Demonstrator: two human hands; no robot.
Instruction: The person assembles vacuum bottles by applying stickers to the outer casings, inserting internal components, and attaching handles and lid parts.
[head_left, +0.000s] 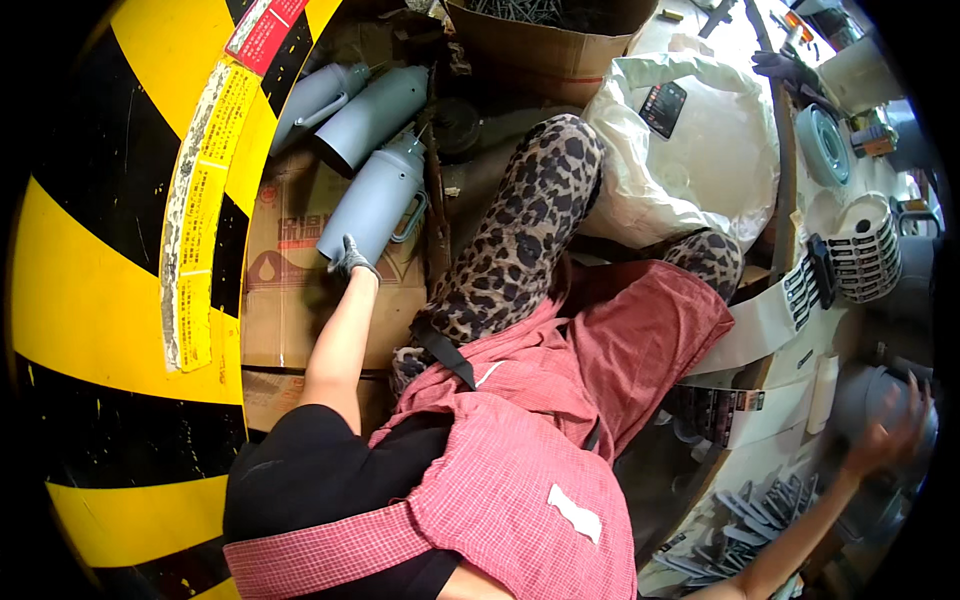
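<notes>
My left hand [352,258], in a grey glove, is closed on the bottom end of a blue-grey thermos flask [372,200] with a side handle. That flask lies over flattened cardboard [285,335]. Just beyond it are a blue-grey flask body [372,118] with a dark open end and another handled flask [318,100]. Far to the right, my bare right hand [893,428] has its fingers spread beside a grey rounded object [868,400]. Motion blurs this hand somewhat, and nothing shows in its grasp.
A yellow-and-black striped panel [90,270] walls off the left side. Ahead stand a carton [545,50] of metal pieces and a white sack [690,150]. On the right-hand bench sit a roll of labels [865,250], a pile of grey handles [745,525] and round lids [822,145].
</notes>
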